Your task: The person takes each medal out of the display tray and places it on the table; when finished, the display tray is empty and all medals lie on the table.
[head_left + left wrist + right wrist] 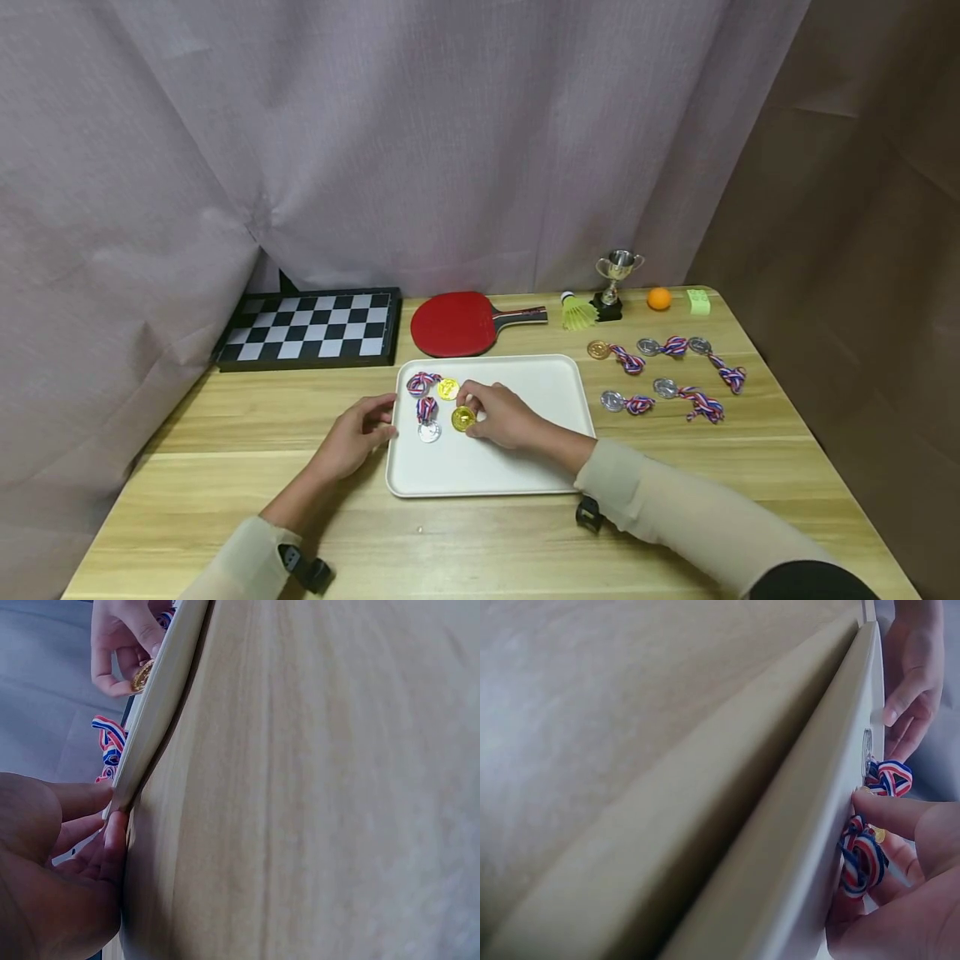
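Note:
A white tray (517, 475) lies on the table, and my left hand (356, 437) holds its left edge with thumb and fingertips. My right hand (506, 414) pinches a gold medal (463, 418) over the tray's left half. Its striped ribbon (862, 859) shows beneath my fingers in the right wrist view. Another gold medal (447, 389) lies on the tray, its red, white and blue ribbon (422, 383) to its left. Below it is a silver medal (429, 432) with its ribbon (426, 408) above. I cannot tell whether the pinched medal touches the tray.
Right of the tray lie a bronze-coloured medal (598, 350) and several silver medals (612, 402) with bundled ribbons. Along the back are a chessboard (311, 327), a red table tennis bat (453, 323), a yellow shuttlecock (578, 312), a trophy cup (619, 268), an orange ball (659, 299) and a yellow-green block (698, 302).

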`<state>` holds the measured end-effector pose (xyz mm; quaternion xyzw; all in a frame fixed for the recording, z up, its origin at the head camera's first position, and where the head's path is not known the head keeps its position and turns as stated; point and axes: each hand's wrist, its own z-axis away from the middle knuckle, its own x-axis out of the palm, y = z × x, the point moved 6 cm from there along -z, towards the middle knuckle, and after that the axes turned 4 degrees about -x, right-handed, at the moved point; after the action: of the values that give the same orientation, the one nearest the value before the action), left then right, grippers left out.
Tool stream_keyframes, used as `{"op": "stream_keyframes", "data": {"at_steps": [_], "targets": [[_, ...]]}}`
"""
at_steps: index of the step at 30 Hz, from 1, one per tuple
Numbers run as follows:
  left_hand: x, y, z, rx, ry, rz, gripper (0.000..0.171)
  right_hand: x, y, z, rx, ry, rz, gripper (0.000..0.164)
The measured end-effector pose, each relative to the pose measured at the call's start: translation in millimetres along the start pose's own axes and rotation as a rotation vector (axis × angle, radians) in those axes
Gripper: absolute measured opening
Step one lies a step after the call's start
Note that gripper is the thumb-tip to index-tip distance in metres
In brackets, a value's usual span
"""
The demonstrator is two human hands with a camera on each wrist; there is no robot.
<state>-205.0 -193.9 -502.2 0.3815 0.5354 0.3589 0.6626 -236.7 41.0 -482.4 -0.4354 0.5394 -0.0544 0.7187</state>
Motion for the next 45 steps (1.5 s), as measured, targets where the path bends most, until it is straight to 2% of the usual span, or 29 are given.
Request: {"op": "stream_keyframes", "data": {"at_steps": [6, 13, 24, 34, 45], "targets": [[0.0, -1.5, -0.8, -0.003, 0.000, -0.005, 0.055, -4.9, -1.0, 4.2, -0.070, 0.019, -0.062, 0.030], [0.0, -1.5, 0.0, -0.003, 0.000, -0.017, 0.055, -15.6, 5.7, 9.0, -0.094, 0.067, -0.121, 0.025], [-0.7, 0.1, 0.3, 0.007, -0.003, -0.014, 0.056, -43.1, 17.9, 35.9, -0.013, 0.078, -0.241, 0.022], [-0.1, -0.2, 0.5, -0.004, 0.001, -0.013, 0.056, -87.8, 47.9, 82.9, 0.079, 0.195, -0.328, 0.030], [-0.7, 0.8, 2.2, 0.022, 0.008, -0.035, 0.053, -147.6, 98.5, 155.5, 0.147, 0.356, -0.262, 0.038]]}}
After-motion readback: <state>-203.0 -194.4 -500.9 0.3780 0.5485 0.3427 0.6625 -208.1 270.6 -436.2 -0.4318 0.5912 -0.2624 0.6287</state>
